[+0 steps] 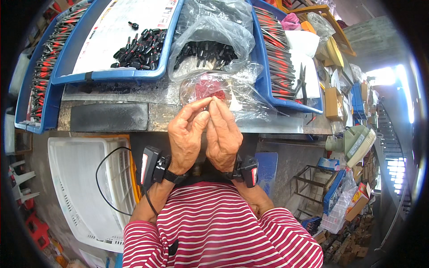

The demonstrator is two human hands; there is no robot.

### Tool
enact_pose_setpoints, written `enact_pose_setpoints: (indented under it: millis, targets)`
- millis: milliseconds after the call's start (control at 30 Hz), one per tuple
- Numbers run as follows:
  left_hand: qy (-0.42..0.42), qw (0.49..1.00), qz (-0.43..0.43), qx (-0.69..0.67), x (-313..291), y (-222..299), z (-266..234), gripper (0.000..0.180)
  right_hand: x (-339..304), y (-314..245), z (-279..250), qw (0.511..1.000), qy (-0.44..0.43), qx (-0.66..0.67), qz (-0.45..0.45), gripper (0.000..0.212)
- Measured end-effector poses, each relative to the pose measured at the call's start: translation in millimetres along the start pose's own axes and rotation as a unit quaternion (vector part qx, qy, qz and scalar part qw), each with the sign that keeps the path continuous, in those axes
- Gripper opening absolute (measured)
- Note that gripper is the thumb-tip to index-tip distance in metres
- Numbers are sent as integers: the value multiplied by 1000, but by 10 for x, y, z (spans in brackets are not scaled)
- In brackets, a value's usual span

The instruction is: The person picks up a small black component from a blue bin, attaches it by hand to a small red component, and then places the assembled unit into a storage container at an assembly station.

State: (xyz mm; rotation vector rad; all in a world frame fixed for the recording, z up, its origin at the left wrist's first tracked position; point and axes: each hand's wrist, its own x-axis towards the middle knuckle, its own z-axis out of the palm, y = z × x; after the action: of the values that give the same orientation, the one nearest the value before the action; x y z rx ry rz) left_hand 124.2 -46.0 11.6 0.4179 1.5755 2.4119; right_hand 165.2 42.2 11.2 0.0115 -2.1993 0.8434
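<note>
My left hand [185,138] and my right hand [223,136] meet at the fingertips just above the table's front edge. Both are closed in a pinch. A sliver of something small and dark shows between the fingers, too covered to name. Right behind the fingertips lie small red pieces [209,88] on clear plastic. Beyond them an open clear plastic bag [243,42] holds many black parts [205,52]. To the left, black parts with red bands [143,49] are heaped on white paper in a blue tray [114,76].
Blue trays of slim red-and-black tools stand at far left [44,67] and right [272,49]; dark pliers [303,85] lie in the right one. A dark flat pad [109,117] lies along the table's front edge. Below left stands a white plastic crate [85,178]. Boxes [333,103] crowd the right.
</note>
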Motion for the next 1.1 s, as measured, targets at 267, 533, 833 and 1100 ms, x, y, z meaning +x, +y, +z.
enact_pose_setpoints:
  millis: [267,533,833,1100]
  targets:
    - [-25,970,-117,-211,-7,-48,-87,26,26,14,-137,997,-37,65,32,27]
    - [-48,991,-105,-62,15,0,-180,23,187,101,-213,900,-61,333,276,10]
    - [-100,988,-57,103,42,159,-263,19,216,228,-297,873,-143,355,302,8]
    - [-144,963,70,218,60,111,-392,12,254,277,-360,867,-221,339,292,8]
